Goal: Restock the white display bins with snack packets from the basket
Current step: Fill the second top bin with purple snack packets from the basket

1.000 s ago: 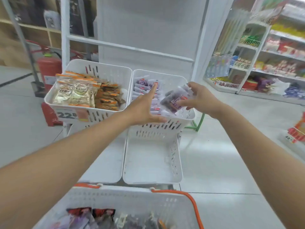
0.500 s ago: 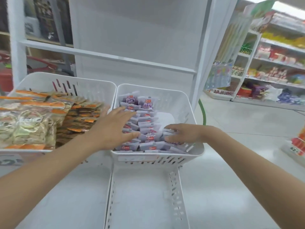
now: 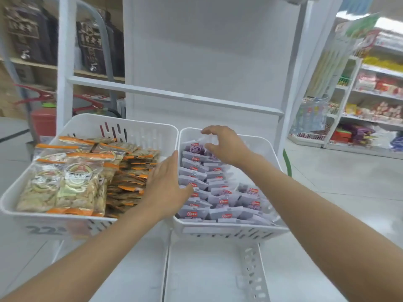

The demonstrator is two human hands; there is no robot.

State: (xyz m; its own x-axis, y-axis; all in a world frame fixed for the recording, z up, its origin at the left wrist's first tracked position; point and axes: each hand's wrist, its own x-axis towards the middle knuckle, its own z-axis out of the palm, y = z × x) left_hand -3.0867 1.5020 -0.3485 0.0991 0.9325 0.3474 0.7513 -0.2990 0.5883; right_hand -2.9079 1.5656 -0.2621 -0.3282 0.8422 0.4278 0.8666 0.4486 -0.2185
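Left hand (image 3: 168, 186) flat against the purple packets (image 3: 220, 201) filling the right bin (image 3: 231, 228), right hand (image 3: 226, 147) loose-fingered over the back row, gripping nothing, and one careless sweep could topple those rows or flip packets overboard.

Bright, even shop light falls from overhead, washing the white bins (image 3: 229, 228) pale with hardly a shadow. A ceiling strip (image 3: 390, 22) glares upper right. Everything looks slightly soft; far shelves (image 3: 375, 92) blur, and uprights (image 3: 63, 62) bow near the edges.
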